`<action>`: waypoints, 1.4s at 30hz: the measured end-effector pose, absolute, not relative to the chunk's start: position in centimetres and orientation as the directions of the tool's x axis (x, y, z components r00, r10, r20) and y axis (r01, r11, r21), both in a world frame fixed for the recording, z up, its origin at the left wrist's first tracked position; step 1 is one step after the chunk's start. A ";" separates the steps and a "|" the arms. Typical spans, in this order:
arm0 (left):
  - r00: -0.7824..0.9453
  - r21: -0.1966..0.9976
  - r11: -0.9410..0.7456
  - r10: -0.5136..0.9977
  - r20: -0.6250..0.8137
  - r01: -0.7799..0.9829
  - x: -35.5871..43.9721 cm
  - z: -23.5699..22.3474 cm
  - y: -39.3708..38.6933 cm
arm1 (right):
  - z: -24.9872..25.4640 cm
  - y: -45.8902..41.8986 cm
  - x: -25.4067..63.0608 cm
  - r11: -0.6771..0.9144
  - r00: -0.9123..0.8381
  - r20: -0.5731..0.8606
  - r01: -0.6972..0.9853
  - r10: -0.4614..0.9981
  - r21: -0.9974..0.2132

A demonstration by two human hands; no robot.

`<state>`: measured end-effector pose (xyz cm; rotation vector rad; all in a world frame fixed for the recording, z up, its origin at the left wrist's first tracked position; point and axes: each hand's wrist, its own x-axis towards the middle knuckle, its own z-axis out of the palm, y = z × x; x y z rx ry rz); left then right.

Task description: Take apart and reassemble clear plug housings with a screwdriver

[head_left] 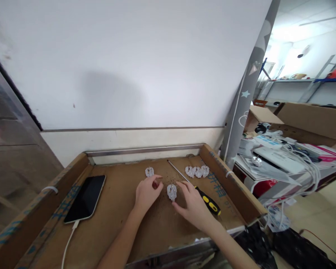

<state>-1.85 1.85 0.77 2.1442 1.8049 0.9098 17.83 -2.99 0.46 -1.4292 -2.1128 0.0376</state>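
A clear plastic plug point(171, 192) with metal prongs sits on the cardboard between my hands. My right hand point(192, 206) is just right of it, thumb and fingers apart; the thumb tip is close to its lower edge, and I cannot tell if they touch. On the other side my left hand point(148, 192) hovers with thumb and index finger apart and the other fingers curled. Behind that hand lies another clear plug point(149, 172). A screwdriver point(208, 201) with a black and yellow handle lies partly behind my right hand, its shaft pointing away to the left.
Three more clear plugs point(197, 172) stand in a row at the back right. A phone point(86, 198) with a white charging cable point(68, 241) lies on the left. Raised cardboard walls point(232, 185) border the work surface. Boxes and cables crowd a side table point(280, 183).
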 end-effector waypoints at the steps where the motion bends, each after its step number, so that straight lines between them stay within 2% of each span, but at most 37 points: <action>1: 0.079 0.508 -0.238 0.946 0.316 0.828 -1.8 0.8 1.8 | 0.1 -2.1 16.7 0.443 -0.267 0.439 0.817 0.858 -0.369; 5: 0.095 0.529 -0.252 0.947 0.306 0.810 -1.9 0.5 2.0 | -1.4 1.0 14.0 0.470 -0.258 0.435 0.727 0.863 -0.501; 10: 0.036 0.616 -0.312 0.908 0.417 0.723 -2.6 0.1 2.5 | -2.2 2.2 14.1 0.448 -0.136 0.485 0.647 0.864 -0.617; 13: 0.177 0.578 -0.437 0.875 0.450 0.690 -2.2 0.0 2.4 | -2.5 1.9 14.4 0.432 -0.045 0.509 0.598 0.859 -0.675; 16: 0.327 0.546 -0.517 0.851 0.411 0.659 -1.4 -0.2 2.0 | -2.6 1.8 14.2 0.423 -0.002 0.505 0.548 0.863 -0.722; 26: 0.316 0.542 -0.488 0.868 0.382 0.684 -0.8 -0.7 2.3 | -2.4 1.6 13.6 0.407 -0.005 0.452 0.441 0.892 -0.800; 42: 0.275 0.537 -0.474 0.870 0.410 0.698 -1.2 -0.4 2.2 | -2.5 2.2 14.2 0.371 0.112 0.422 0.312 0.900 -0.875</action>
